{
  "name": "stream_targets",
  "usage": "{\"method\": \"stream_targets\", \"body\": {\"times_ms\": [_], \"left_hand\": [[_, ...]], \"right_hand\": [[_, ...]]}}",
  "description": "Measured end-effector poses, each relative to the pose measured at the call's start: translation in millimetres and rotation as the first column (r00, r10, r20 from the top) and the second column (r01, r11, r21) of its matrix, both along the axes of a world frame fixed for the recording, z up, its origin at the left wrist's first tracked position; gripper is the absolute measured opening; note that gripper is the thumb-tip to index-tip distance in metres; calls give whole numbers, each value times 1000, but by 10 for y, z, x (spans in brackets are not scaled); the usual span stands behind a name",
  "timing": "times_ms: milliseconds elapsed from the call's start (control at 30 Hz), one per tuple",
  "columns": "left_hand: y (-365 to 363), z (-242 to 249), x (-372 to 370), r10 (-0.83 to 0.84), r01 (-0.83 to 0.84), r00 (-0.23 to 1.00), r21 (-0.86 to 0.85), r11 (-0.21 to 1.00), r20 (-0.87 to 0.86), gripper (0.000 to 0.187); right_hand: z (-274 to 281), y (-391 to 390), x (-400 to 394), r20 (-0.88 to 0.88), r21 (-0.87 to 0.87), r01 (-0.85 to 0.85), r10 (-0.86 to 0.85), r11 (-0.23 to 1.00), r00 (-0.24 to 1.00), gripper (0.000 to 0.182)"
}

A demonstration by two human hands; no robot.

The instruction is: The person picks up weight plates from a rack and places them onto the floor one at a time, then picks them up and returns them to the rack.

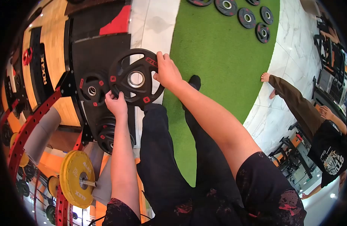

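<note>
A black weight plate [135,78] with red tags and a steel centre hole hangs in front of me, held flat-on by both hands. My left hand [116,103] grips its lower left rim. My right hand [166,71] grips its upper right rim. Just left of it a smaller black plate [92,90] sits on a peg of the red rack [30,124]. More black plates [107,135] are stacked on a peg below my left hand.
A yellow plate [76,184] sits on a bar at lower left. Wooden platform [56,56] lies beyond the rack. Several black plates [249,17] lie on green turf [218,60]. Another person [316,128] stands barefoot at right on white tiles.
</note>
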State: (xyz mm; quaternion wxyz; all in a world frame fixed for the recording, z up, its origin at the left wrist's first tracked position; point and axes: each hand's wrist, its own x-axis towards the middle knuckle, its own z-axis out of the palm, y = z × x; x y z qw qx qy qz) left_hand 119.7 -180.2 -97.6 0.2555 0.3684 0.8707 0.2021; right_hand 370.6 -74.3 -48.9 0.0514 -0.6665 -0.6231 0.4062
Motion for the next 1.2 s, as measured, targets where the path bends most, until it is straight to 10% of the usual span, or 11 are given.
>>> {"method": "stream_targets", "body": {"times_ms": [533, 1200], "left_hand": [[1505, 50, 2424, -253, 253, 967, 9, 967, 25, 37], [2495, -2815, 3233, -308, 322, 939, -69, 944, 155, 34]], "right_hand": [[56, 840, 2521, 48, -39, 223, -221, 974, 974, 68], [-2972, 1416, 3143, 146, -81, 395, -381, 915, 913, 73]]}}
